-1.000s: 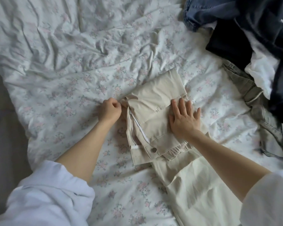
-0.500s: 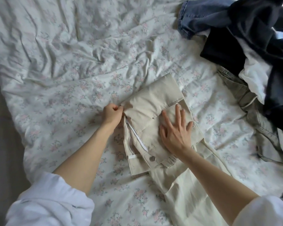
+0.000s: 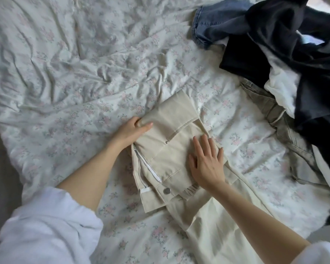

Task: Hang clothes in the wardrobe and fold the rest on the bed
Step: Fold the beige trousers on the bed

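The folded beige cotton trousers (image 3: pixel 171 145) lay mid-bed on the floral white sheet (image 3: pixel 65 73). The left hand (image 3: pixel 131 130) pinched the fold at nine o'clock; the right hand (image 3: pixel 206 162) pressed flat, fingers straight. Smoothing toward three o'clock before tightening would likely keep edges square.

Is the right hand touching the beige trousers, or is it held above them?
Touching. The head view shows the right hand lying flat, fingers spread, directly on the folded beige trousers, with no gap visible.
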A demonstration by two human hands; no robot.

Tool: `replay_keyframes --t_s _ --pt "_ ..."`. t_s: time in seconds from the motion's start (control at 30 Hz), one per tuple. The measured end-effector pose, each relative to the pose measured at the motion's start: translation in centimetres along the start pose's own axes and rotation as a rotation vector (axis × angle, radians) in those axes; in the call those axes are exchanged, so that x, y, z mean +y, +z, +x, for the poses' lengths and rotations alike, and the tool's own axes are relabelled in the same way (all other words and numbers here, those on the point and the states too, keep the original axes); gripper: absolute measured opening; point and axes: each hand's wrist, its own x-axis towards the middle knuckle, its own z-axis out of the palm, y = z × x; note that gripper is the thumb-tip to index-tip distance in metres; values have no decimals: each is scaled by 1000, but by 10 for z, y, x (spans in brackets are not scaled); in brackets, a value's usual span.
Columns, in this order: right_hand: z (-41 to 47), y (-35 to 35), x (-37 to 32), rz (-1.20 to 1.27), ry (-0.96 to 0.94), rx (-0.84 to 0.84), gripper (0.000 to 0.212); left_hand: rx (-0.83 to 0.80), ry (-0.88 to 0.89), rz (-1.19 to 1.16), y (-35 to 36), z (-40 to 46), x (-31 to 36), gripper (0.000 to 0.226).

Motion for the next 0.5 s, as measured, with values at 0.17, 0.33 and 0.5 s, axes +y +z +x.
replay_keyframes --t_s 0.17,0.33,0.5 --pt "-14 -9 15 18 -77 -52 51 -182 -47 57 -8 -3 9 45" --pt "-8 -55 -10 501 166 302 29 -7 99 192 0 -30 26 48" --pt "7 -123 -47 1078 382 132 56 214 322 624 25 -101 53 51"
